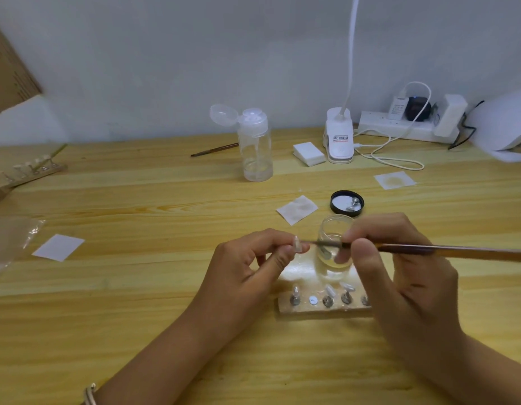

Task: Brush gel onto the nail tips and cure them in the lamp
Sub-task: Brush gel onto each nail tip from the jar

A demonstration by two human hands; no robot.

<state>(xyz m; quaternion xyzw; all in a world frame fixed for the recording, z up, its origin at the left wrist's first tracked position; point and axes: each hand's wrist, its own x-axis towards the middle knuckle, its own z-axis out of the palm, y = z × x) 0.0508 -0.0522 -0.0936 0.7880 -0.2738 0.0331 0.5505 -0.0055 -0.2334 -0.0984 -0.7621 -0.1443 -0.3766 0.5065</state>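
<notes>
Both hands are closest, held over the wooden table [136, 287]. The left hand [247, 267] pinches one clear nail tip [297, 244] between thumb and fingers; the right hand [399, 273] grips a long brown brush [446, 250] like a pencil; the brush's hair end is right at the nail tip, but I cannot tell if it touches.

A big white curing lamp [504, 127] sits far back on the right, cut off by the edge, well apart from the hands; a brown box [11, 71] fills the far left corner; a see-through bag [11, 241] lies at the left edge; a white power strip [399, 128] lies by the wall with plugs in it.

A clear bottle [255, 147] stands at the back with its cap flipped open and a little liquid at the bottom; a white clip light [339, 140] stands right of it.

Just under the hands lies a wooden block [320, 309] with more nail tips [330, 290] on little metal stands; a small glass jar [332, 249] stands behind the block, between the hands; its black lid [347, 203] lies upside down just behind the jar.

A white paper square [59, 247] lies flat on the left.
</notes>
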